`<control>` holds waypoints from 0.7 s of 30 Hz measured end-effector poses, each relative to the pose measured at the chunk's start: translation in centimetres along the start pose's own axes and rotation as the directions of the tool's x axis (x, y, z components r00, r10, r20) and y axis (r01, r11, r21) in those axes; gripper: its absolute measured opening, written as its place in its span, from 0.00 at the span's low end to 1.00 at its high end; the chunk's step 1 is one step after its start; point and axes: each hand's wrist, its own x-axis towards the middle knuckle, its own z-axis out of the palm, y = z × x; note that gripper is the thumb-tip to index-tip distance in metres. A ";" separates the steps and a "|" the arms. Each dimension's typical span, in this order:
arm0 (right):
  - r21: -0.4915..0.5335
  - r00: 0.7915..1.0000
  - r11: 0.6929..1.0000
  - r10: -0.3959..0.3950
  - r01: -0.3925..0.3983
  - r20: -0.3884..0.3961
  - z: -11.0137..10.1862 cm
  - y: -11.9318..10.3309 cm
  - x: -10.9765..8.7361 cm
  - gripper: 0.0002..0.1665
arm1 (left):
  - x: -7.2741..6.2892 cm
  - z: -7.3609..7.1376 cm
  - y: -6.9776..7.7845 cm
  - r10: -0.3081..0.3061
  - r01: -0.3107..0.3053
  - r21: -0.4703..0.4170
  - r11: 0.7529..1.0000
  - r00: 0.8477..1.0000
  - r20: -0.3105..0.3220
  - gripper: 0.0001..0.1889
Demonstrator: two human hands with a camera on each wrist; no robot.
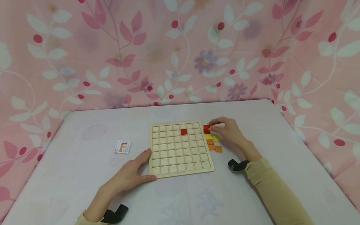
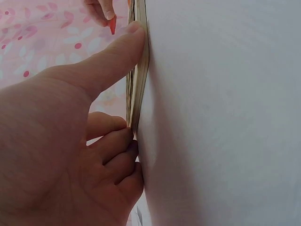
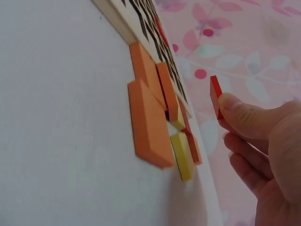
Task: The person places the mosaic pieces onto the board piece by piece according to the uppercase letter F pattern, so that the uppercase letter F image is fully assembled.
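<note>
My right hand (image 1: 226, 130) pinches a small red square tile (image 3: 216, 96) between thumb and fingers, above the table beyond the board's right edge. Below it lie loose tiles: orange ones (image 1: 218, 149), yellow ones (image 1: 216, 137) and some red, partly hidden by the hand. A wooden grid board (image 1: 171, 149) lies flat in the middle. One red tile (image 1: 184, 131) sits in a cell of its second row from the back. At the board's front left corner, my left hand (image 1: 126, 173) rests with thumb and fingers spread against the edge.
To the left of the board lies a small white card (image 1: 123, 147) printed with a grid and a coloured pattern. A pale patterned cloth covers the table (image 1: 184, 206). Behind and beside it hangs a pink floral curtain (image 1: 156, 56).
</note>
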 end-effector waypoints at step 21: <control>0.084 0.993 0.989 -0.120 0.119 0.013 5.1 -3.9 2.9 0.12 | 0.0 0.0 0.2 0.002 -0.002 -0.005 1.000 1.000 0.001 0.55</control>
